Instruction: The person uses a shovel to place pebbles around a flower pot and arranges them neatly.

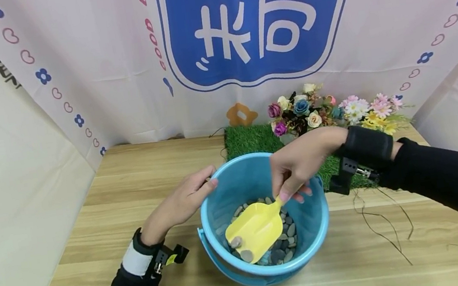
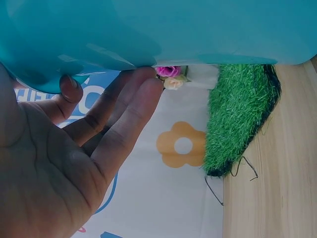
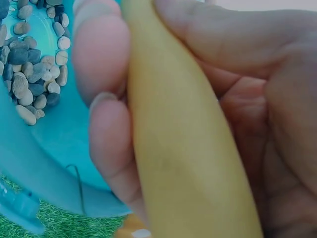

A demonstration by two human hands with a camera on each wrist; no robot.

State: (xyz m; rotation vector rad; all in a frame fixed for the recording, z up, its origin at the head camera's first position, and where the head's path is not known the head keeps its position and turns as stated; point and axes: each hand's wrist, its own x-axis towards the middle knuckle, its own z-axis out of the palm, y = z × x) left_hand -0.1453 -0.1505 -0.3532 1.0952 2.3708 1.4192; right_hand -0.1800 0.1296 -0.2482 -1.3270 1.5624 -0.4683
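Observation:
My right hand (image 1: 297,162) grips the handle of a yellow plastic scoop (image 1: 262,226), fingers and thumb wrapped round it as the right wrist view shows. The scoop is inside a blue bucket (image 1: 321,240), its blade tilted toward the left front with a couple of pebbles (image 1: 247,256) near its edge. Under it, many grey, brown and white stones (image 3: 32,72) cover part of the bucket's bottom. At the bucket's left side my left hand (image 1: 181,198) holds the rim, thumb over the edge and fingers along the outer wall.
The bucket's blue handle (image 1: 234,272) hangs down at the front. Behind it lies a piece of artificial turf (image 1: 250,139) with artificial flowers (image 1: 312,107) at the back right. Thin dark threads (image 1: 380,219) lie on the wooden table (image 1: 129,186), and a printed cloth (image 1: 127,79) hangs behind.

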